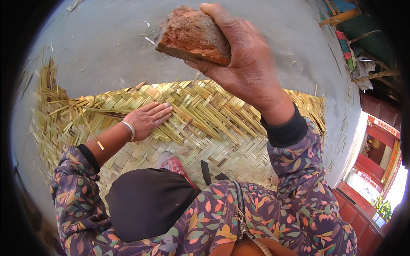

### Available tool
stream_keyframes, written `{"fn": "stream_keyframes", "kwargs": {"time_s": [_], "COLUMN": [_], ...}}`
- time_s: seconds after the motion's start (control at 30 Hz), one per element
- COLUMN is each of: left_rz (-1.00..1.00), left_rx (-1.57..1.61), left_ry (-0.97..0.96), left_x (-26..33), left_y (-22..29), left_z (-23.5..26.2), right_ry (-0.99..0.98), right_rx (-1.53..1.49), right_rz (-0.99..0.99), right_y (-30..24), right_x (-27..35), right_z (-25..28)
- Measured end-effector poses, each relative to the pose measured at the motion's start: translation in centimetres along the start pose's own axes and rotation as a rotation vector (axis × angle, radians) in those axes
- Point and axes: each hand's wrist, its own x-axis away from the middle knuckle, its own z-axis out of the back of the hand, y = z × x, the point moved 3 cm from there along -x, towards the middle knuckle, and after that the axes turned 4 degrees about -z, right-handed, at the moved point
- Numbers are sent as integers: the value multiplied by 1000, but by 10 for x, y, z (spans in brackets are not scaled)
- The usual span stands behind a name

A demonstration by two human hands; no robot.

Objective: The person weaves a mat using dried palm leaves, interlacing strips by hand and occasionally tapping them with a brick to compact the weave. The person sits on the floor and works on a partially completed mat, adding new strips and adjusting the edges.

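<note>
My right hand (250, 64) grips a broken piece of red brick (192, 34), held up above the far edge of a woven mat. The mat (128, 158) is plaited from flat, pale green and yellow plant strips, and its far border is folded over toward me. My left hand (148, 119) lies flat on that folded border (205, 113), fingers stretched out and pressed together, holding nothing. Loose strip ends (111, 112) stick out beside the left wrist, which wears a light bangle (129, 130).
Grey floor (106, 38) scattered with strip scraps surrounds the mat. At the mat's left, unwoven strips stand up (49, 81). My shoe (173, 164) rests on the mat. Wooden furniture and bundled things (358, 47) are at the far right, with a red doorway (376, 149) nearer.
</note>
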Motion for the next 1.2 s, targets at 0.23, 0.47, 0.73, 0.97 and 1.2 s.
{"fn": "stream_keyframes", "kwargs": {"time_s": [0.23,0.47,0.73,0.97,1.2], "left_rz": [11,-21,-11,25,-97], "left_rx": [-24,20,173,390,261], "left_ry": [-19,124,-11,-198,-72], "left_x": [-4,-1,-3,-10,-11], "left_y": [-1,-4,-4,-4,-9], "left_z": [-1,-7,-9,-10,-4], "right_ry": [-434,-374,-505,-496,-427], "right_rx": [222,69,72,113,48], "right_rz": [12,-37,-55,-39,-76], "right_y": [-20,-26,-57,-54,-50], "right_x": [30,8,-27,1,-5], "right_z": [-114,-98,-155,-175,-173]}}
